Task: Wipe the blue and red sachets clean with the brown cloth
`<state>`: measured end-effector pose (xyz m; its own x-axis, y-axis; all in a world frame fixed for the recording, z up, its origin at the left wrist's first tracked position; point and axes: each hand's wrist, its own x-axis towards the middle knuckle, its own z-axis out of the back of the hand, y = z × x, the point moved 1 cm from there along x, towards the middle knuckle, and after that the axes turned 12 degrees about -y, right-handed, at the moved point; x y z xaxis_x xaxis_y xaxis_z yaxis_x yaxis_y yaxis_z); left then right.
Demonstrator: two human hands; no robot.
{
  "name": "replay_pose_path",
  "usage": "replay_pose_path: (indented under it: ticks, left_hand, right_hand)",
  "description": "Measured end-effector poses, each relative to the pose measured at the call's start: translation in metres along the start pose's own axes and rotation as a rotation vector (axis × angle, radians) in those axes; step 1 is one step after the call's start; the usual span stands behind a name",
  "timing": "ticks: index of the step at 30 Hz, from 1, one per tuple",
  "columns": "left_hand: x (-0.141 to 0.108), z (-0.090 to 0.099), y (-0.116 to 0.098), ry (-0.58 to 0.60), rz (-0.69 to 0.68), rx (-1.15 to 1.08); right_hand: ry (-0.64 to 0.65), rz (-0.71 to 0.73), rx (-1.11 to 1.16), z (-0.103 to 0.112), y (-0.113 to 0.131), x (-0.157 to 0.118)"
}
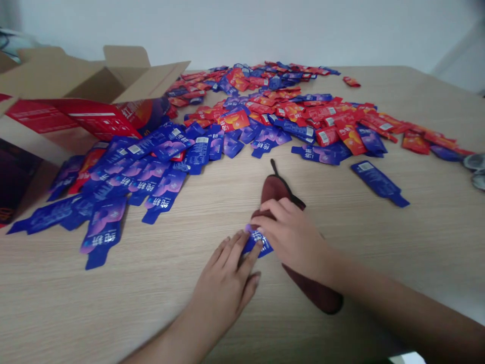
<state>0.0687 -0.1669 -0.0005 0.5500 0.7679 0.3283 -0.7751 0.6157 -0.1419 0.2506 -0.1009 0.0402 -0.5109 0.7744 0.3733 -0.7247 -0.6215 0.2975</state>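
Note:
A blue-purple sachet (268,248) lies on the table between my two hands, partly covered by them. My left hand (227,273) rests on its left side, palm down, fingers spread. Over the sachet's upper right edge and a dark red cloth pouch with black trim (316,290) reaches my right hand (293,235). Its fingers are bent and drawn toward the sachet; whether they pinch the sachet or the pouch is hidden. The pouch slants under my right hand, with its black-edged end and a small cord at the top.
Open cardboard boxes (151,83) stand at the left. Beside them lies a pile of blue sachets (125,172). Mixed red and blue sachets (303,114) spread across the back. One blue sachet (379,182) lies apart at the right.

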Motion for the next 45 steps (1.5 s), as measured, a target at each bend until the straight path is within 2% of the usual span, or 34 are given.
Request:
replay_pose_path:
  ticks: [2,5,11,15,17,20,23,26,29,34,38,42,45]
  left_hand:
    - [0.000,0.001,0.000,0.007,0.003,-0.006]
    - [0.002,0.002,0.000,0.038,0.004,-0.030]
    - [0.004,0.006,0.001,0.085,0.003,-0.042]
    - [-0.001,0.006,0.005,0.082,-0.012,-0.066]
    - [-0.004,0.003,0.007,0.065,-0.028,-0.065]
    - [-0.006,-0.001,0.008,0.052,-0.047,-0.022]
    - [-0.007,-0.003,0.008,0.049,-0.057,0.010]
    - [-0.008,-0.003,0.008,0.042,-0.061,0.023]
    - [-0.008,-0.002,0.009,0.041,-0.063,0.036]
    - [-0.007,-0.002,0.008,0.032,-0.066,0.044]
    - [-0.007,-0.002,0.006,0.024,-0.052,0.034]
    - [-0.006,0.000,-0.001,0.044,-0.011,-0.001]
    - [-0.006,-0.001,-0.011,0.053,0.048,-0.041]
  right_hand:
    - [0.041,0.051,-0.045,-0.013,0.008,-0.004]
    - [0.044,0.046,-0.088,-0.017,0.001,-0.018]
    - [-0.015,-0.066,-0.085,0.003,-0.044,-0.052]
    - [0.007,-0.102,-0.029,0.019,-0.066,-0.054]
    - [-0.035,-0.135,0.002,0.026,-0.064,-0.045]
    - [-0.145,-0.146,0.076,0.028,-0.042,-0.028]
    - [-0.092,-0.020,0.147,0.011,-0.011,-0.019]
    - [-0.002,0.061,0.131,-0.008,0.003,-0.022]
    - [0.003,0.036,0.123,-0.010,-0.008,-0.033]
    - [-0.062,-0.079,0.125,0.009,-0.047,-0.057]
    - [-0.027,-0.098,0.113,0.024,-0.068,-0.064]
    - [-0.091,-0.086,0.127,0.029,-0.058,-0.053]
    - [-0.102,-0.068,0.180,0.020,-0.041,-0.045]
